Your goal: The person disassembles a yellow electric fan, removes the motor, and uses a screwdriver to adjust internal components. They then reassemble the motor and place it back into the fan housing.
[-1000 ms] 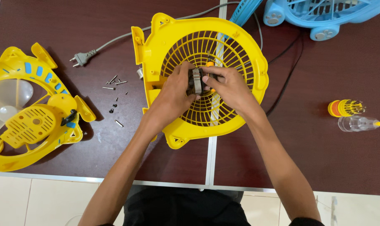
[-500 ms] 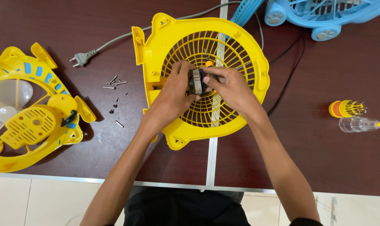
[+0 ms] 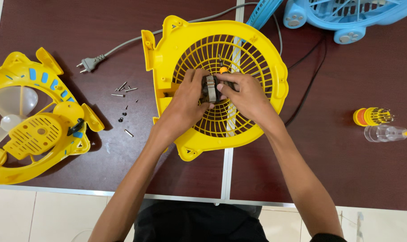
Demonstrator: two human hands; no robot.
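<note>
A round yellow fan grille housing (image 3: 165,58) lies flat on the dark table in the head view. At its centre sits a small grey metal motor (image 3: 210,88). My left hand (image 3: 185,105) grips the motor from the left. My right hand (image 3: 246,96) closes on it from the right, and both hands hide most of it. A short orange-tipped piece (image 3: 222,69) sticks up just behind the motor. A grey cord with a two-pin plug (image 3: 89,64) runs from the housing to the left.
Several loose screws (image 3: 124,101) lie left of the housing. Another yellow fan half with translucent blades (image 3: 33,121) sits at the far left. A blue fan (image 3: 347,18) is at the back right. A screwdriver bit holder (image 3: 371,116) and clear handle (image 3: 385,133) lie right.
Both hands stay closed on the motor and have only shifted slightly. The housing has not moved.
</note>
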